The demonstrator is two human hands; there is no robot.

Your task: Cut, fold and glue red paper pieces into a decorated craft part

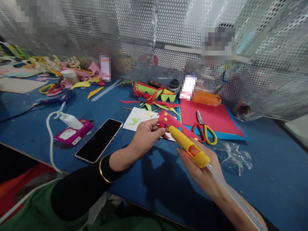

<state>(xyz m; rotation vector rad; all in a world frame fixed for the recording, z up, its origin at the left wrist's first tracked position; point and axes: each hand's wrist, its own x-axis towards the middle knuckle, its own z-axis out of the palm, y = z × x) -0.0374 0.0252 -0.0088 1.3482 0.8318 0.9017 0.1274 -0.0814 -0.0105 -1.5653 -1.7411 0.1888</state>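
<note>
Perforated metal (134, 35) backs a blue table (271, 166). From afar, I have the left hand (143, 138) pinching a red strip (174, 120), dotted with yellow squares, between thumb and fingers above a white card (130, 120). My right hand (204, 171) is wrapped around a yellow glue gun (181, 139), its nozzle at the strip; I cannot tell whether they touch. Scissors (201, 123) lie partly on red paper (223, 118) to the right. Left of both hands, I see a phone (99, 139) beside a purple socket (78, 133).
</note>
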